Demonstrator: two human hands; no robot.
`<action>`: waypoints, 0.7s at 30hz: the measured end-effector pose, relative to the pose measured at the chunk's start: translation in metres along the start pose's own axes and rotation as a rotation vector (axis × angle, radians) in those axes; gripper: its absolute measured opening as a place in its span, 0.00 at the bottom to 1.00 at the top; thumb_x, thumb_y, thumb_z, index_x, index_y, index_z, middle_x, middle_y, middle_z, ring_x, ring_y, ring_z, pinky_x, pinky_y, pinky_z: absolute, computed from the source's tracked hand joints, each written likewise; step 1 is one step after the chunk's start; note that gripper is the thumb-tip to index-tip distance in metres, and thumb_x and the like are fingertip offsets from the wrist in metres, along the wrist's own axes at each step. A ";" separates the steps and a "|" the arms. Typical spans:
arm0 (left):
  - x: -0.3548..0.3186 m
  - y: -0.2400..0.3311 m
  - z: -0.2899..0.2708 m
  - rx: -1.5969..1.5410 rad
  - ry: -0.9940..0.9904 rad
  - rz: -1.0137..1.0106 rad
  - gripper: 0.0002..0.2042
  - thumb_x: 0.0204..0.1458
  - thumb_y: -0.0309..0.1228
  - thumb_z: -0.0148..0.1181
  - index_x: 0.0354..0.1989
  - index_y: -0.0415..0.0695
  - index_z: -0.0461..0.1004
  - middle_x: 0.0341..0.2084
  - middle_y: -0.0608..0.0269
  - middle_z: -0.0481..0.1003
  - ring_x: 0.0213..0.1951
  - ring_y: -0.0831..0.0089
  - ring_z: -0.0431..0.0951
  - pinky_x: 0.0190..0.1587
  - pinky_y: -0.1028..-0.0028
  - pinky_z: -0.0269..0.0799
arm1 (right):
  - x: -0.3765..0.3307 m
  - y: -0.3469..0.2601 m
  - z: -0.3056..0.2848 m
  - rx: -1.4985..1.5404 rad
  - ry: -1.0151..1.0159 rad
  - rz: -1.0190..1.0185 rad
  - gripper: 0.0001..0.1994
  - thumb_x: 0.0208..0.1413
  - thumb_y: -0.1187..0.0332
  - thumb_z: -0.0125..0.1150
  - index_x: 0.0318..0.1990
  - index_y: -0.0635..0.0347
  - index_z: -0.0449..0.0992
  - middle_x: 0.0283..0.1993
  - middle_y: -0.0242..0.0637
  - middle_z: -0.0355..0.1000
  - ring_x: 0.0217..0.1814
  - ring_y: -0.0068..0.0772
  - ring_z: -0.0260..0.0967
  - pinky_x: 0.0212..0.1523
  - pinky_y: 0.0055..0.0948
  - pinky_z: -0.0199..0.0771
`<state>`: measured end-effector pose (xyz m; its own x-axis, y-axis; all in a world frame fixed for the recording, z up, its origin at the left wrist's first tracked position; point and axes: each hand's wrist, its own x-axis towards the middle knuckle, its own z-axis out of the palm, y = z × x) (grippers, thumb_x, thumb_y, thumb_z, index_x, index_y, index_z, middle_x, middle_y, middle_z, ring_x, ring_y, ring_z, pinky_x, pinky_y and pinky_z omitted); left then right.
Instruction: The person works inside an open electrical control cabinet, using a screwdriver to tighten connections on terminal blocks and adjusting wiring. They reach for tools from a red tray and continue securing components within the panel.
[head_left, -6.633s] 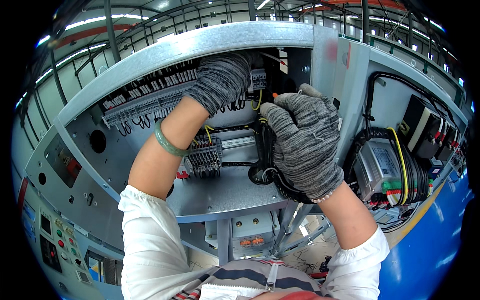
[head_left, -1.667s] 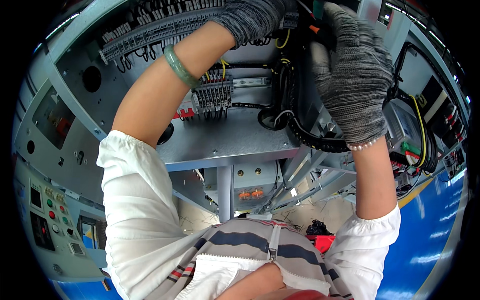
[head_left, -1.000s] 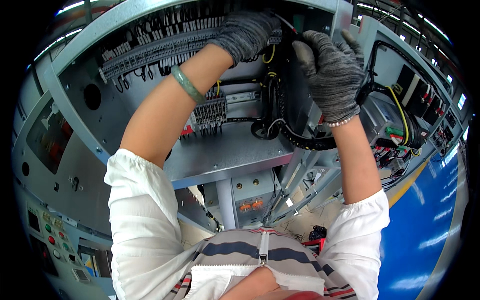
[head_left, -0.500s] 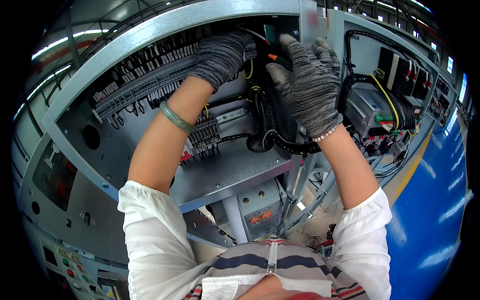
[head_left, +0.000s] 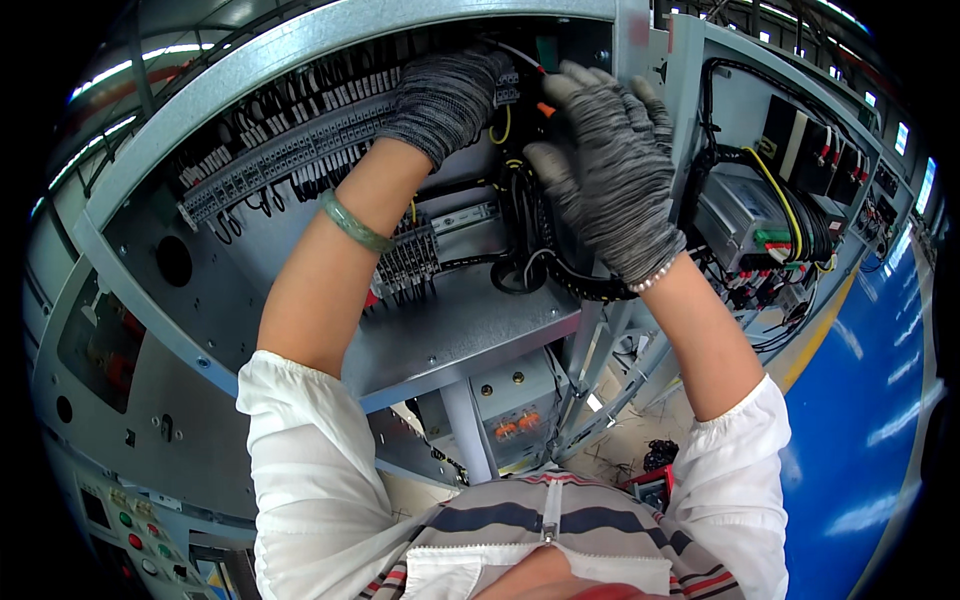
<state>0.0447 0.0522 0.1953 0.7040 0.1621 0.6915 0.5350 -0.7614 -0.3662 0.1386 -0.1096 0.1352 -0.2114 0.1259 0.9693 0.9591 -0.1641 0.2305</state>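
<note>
My left hand (head_left: pixel 447 105), in a grey knitted glove, is curled at the right end of a long terminal strip (head_left: pixel 290 150) inside a metal cabinet. Its fingertips are mostly hidden. From beside it a thin pale wire (head_left: pixel 512 50) with a reddish end runs right, up to the index finger of my right hand (head_left: pixel 620 165), also gloved. Between that hand's thumb and index finger shows the orange tip (head_left: pixel 545 110) of a dark-handled tool; the rest lies behind the fingers. A yellow-green wire (head_left: pixel 502 125) hangs below the strip's end.
Below are a smaller terminal block (head_left: pixel 405 265), a black cable bundle (head_left: pixel 535 225) and a metal shelf (head_left: pixel 460 335). The cabinet's top rail (head_left: pixel 330 40) arches over my hands. At right stands another wired frame (head_left: pixel 735 215) beside a blue floor (head_left: pixel 850 440).
The index finger of my right hand has come to the wire's reddish end, and less of the dark tool handle shows. My left hand stays at the strip's end. The view has shifted slightly.
</note>
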 end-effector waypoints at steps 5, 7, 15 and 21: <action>0.000 -0.005 0.002 0.010 -0.006 -0.017 0.18 0.50 0.25 0.58 0.52 0.49 0.73 0.50 0.57 0.73 0.50 0.60 0.76 0.51 0.61 0.73 | 0.015 0.008 -0.001 -0.104 -0.002 -0.004 0.12 0.52 0.64 0.62 0.44 0.50 0.76 0.31 0.33 0.74 0.40 0.34 0.73 0.63 0.41 0.57; 0.001 -0.008 0.006 0.031 0.018 -0.012 0.19 0.50 0.25 0.58 0.52 0.49 0.73 0.50 0.57 0.73 0.50 0.60 0.76 0.51 0.62 0.73 | 0.017 0.009 -0.002 -0.049 -0.067 0.040 0.10 0.52 0.62 0.63 0.40 0.51 0.77 0.31 0.33 0.76 0.40 0.35 0.75 0.61 0.41 0.59; 0.000 -0.002 -0.001 0.005 -0.040 -0.067 0.17 0.52 0.26 0.55 0.52 0.50 0.74 0.50 0.56 0.74 0.50 0.60 0.75 0.50 0.62 0.74 | 0.009 -0.008 -0.006 0.019 -0.022 0.100 0.13 0.53 0.66 0.60 0.46 0.55 0.75 0.39 0.42 0.74 0.45 0.41 0.72 0.59 0.44 0.60; -0.002 -0.007 0.009 0.107 0.159 0.048 0.17 0.51 0.26 0.56 0.51 0.49 0.74 0.47 0.56 0.75 0.48 0.60 0.77 0.48 0.62 0.75 | 0.015 0.010 -0.002 0.070 -0.144 0.094 0.11 0.52 0.63 0.61 0.42 0.53 0.78 0.37 0.37 0.76 0.42 0.40 0.73 0.57 0.42 0.62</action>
<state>0.0440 0.0625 0.1910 0.6517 0.0200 0.7582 0.5556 -0.6931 -0.4593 0.1442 -0.1110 0.1520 -0.0956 0.2528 0.9628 0.9852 -0.1143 0.1278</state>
